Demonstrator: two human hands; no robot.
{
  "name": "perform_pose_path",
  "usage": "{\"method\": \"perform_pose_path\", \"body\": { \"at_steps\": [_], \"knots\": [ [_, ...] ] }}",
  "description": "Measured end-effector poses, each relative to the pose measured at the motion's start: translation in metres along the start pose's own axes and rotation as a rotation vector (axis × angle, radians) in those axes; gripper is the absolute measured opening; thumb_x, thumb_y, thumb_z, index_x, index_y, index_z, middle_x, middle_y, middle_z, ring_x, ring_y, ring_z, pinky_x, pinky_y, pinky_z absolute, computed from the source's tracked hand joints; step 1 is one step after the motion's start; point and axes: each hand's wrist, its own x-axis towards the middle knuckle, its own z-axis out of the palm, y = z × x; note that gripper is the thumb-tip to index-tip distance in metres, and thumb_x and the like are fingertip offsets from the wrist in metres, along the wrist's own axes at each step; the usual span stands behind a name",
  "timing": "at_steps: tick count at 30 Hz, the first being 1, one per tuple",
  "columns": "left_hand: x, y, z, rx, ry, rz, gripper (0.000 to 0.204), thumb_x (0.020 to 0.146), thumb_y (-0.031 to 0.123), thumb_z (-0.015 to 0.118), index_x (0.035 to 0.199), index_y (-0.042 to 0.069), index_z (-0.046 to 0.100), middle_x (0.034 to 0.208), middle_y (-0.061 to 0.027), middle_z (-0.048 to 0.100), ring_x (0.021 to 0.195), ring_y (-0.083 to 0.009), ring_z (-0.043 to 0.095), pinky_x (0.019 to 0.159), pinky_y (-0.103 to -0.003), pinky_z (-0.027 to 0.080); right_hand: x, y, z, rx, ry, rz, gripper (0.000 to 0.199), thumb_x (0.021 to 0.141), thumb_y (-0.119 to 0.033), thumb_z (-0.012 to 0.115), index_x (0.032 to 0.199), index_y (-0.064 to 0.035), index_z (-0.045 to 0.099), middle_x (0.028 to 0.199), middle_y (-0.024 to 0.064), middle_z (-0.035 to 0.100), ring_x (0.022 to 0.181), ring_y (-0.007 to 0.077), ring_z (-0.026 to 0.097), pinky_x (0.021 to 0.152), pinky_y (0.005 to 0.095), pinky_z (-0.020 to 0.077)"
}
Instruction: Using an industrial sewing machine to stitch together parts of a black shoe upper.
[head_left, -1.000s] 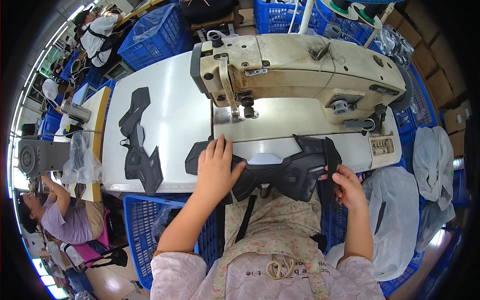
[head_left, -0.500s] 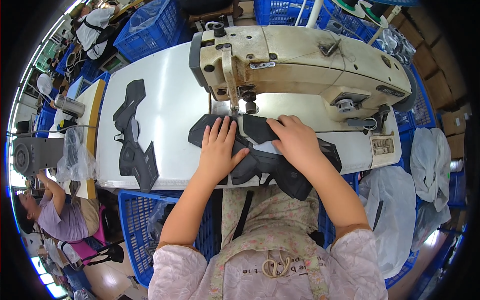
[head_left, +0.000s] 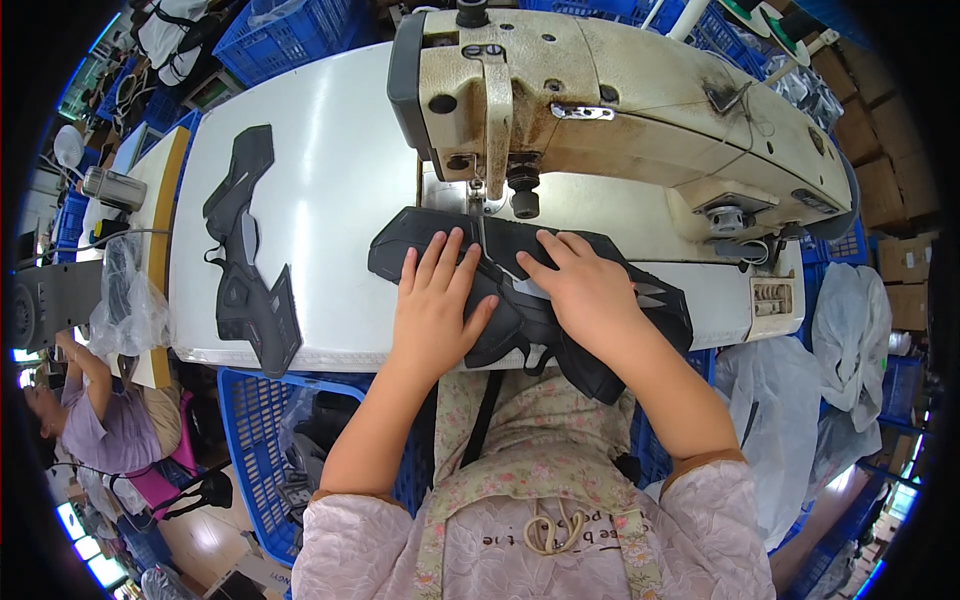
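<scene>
A black shaped fabric piece (head_left: 510,320) with panels and a small loop lies at the sewing machine's needle area, its far edge by the presser foot (head_left: 477,205). My left hand (head_left: 437,305) rests flat on its left part, fingers spread. My right hand (head_left: 590,300) lies over its right part, index and middle fingers stretched out and pressing on the panel. Between the hands a pale strip shows on the piece. Beside my right hand is a pale pointed shape (head_left: 652,294); whether it is a blade or a marking, I cannot tell.
The cream sewing machine (head_left: 640,130) arches over the white table (head_left: 330,220). A similar black piece (head_left: 248,260) lies at left. Blue crates (head_left: 262,440) stand below and behind; clear plastic bags (head_left: 770,430) hang at right. Another person (head_left: 110,420) sits at far left.
The view has shifted, bringing the machine head closer and larger. My hands still lie on the black piece; more of its right part shows beside my right hand.
</scene>
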Motion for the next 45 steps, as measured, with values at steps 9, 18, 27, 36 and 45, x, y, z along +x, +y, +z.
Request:
{"method": "perform_pose_path", "body": {
  "at_steps": [9, 18, 27, 36, 45],
  "knots": [
    [0.000, 0.001, 0.000, 0.038, 0.006, -0.007, 0.061, 0.087, 0.034, 0.065, 0.139, 0.006, 0.050, 0.151, -0.0172, 0.040, 0.142, -0.0349, 0.034, 0.117, -0.052, 0.021, -0.003, -0.008, 0.003, -0.024, -0.008, 0.008, 0.049, 0.081, -0.009, 0.059, 0.130, -0.0103, 0.060, 0.139, 0.0186, 0.052, 0.126, 0.0331, 0.053, 0.078, 0.0370, 0.0591],
    [-0.001, 0.001, 0.002, 0.061, 0.016, -0.020, 0.062, 0.087, 0.035, 0.066, 0.139, 0.006, 0.051, 0.151, -0.0173, 0.040, 0.141, -0.0356, 0.035, 0.116, -0.052, 0.022, -0.003, -0.006, 0.005, -0.010, -0.018, 0.015, 0.044, 0.082, -0.010, 0.059, 0.126, -0.0103, 0.064, 0.139, 0.0180, 0.052, 0.126, 0.0327, 0.053, 0.078, 0.0370, 0.0590],
    [0.002, 0.003, 0.000, 0.089, -0.014, -0.014, 0.062, 0.087, 0.035, 0.065, 0.139, 0.005, 0.050, 0.151, -0.0179, 0.040, 0.141, -0.0363, 0.033, 0.116, -0.053, 0.022, -0.004, -0.003, 0.006, -0.002, -0.042, 0.000, 0.042, 0.084, -0.011, 0.059, 0.126, -0.0111, 0.064, 0.141, 0.0167, 0.051, 0.128, 0.0324, 0.052, 0.081, 0.0377, 0.0586],
    [0.005, 0.005, -0.001, 0.158, -0.044, 0.044, 0.058, 0.088, 0.033, 0.064, 0.142, 0.016, 0.051, 0.152, -0.0214, 0.036, 0.140, -0.0410, 0.032, 0.115, -0.055, 0.022, -0.003, -0.001, 0.006, -0.012, -0.060, -0.006, 0.041, 0.084, -0.011, 0.059, 0.125, -0.0111, 0.064, 0.142, 0.0164, 0.050, 0.128, 0.0323, 0.052, 0.080, 0.0373, 0.0590],
    [0.010, -0.001, -0.002, 0.123, -0.051, 0.059, 0.056, 0.087, 0.032, 0.065, 0.140, 0.016, 0.053, 0.151, -0.0233, 0.036, 0.141, -0.0413, 0.032, 0.115, -0.057, 0.022, 0.000, 0.002, 0.009, 0.019, 0.005, -0.006, 0.040, 0.082, -0.013, 0.059, 0.122, -0.0131, 0.066, 0.138, 0.0153, 0.054, 0.124, 0.0315, 0.055, 0.077, 0.0371, 0.0591]
  ]
}}
